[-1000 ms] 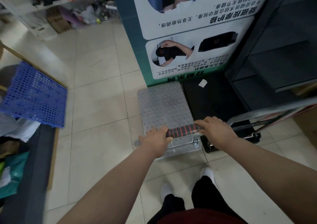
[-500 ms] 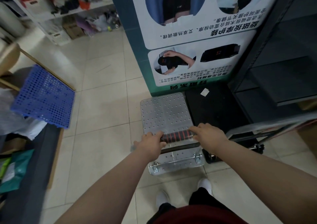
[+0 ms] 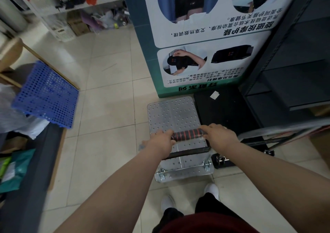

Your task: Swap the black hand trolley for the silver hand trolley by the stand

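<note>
Silver trolley (image 3: 174, 118) sits on the floor (image 3: 107, 125) with its front edge against the stand (image 3: 196, 36), while the black trolley (image 3: 230, 111) lies just beside it on the right. We judge the swap nearly done; only letting go and perhaps folding the handle (image 3: 186, 134) is left. Our left hand (image 3: 160, 141) and right hand (image 3: 218, 136) are both closed around that handle. Compared with 1 second ago, the silver deck has rolled forward toward the stand.

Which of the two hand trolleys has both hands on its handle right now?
The silver perforated-deck hand trolley: the left hand and right hand grip its red-and-black handle. The black hand trolley beside it, to the right, is untouched.
</note>
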